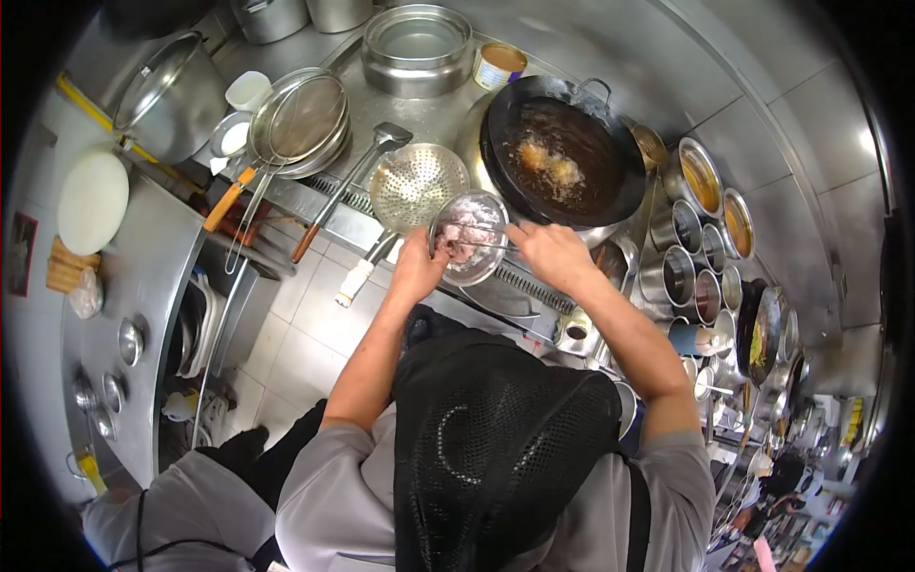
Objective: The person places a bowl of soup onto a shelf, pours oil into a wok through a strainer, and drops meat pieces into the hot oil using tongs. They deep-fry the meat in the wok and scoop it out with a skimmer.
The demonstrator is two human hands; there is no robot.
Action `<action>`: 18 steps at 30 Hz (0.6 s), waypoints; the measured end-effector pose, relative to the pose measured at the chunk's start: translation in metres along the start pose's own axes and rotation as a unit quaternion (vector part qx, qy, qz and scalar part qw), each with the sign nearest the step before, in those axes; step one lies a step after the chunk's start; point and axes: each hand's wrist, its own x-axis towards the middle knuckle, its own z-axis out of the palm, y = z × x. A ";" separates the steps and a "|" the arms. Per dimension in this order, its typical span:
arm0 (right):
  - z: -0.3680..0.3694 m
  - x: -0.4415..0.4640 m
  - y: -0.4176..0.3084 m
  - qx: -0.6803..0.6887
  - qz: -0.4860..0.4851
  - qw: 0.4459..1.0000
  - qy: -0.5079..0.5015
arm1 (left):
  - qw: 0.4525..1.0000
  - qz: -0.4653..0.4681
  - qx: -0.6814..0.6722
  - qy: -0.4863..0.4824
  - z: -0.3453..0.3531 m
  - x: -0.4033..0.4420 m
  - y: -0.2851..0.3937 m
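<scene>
A steel bowl (473, 206) holds pale, flour-coated pieces (464, 234) that look like meat. My left hand (417, 269) grips the bowl's left rim. Thin metal tongs or chopsticks (489, 228) reach into the bowl from my right hand (553, 252), whose fingers are closed on them; which of the two is too small to tell. Just beyond the bowl, a black wok (612, 187) holds dark oil with golden, bubbling pieces (550, 170). A perforated ladle (416, 181) lies directly behind the bowl, its pale handle (355, 283) pointing toward the front left.
Stacked strainers (303, 119) and a spatula (389, 135) lie at the left. A large pot (416, 48) and a can (499, 65) stand at the back. Several sauce containers (701, 177) line the right. Another person's sleeve (181, 505) shows at lower left.
</scene>
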 end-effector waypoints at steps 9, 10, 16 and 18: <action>-0.041 -0.061 0.049 0.171 0.089 0.976 0.102 | 0.970 -0.123 -0.192 -0.081 0.023 0.007 -0.013; -0.048 -0.067 0.056 0.174 0.117 0.972 0.110 | 0.970 -0.117 -0.193 -0.087 0.026 0.008 -0.012; 0.004 -0.075 0.127 0.071 0.242 0.967 0.038 | 0.959 -0.111 -0.248 -0.074 0.027 0.000 -0.010; 0.031 -0.065 0.153 0.024 0.263 0.965 -0.004 | 0.958 -0.116 -0.251 -0.079 0.026 -0.004 -0.017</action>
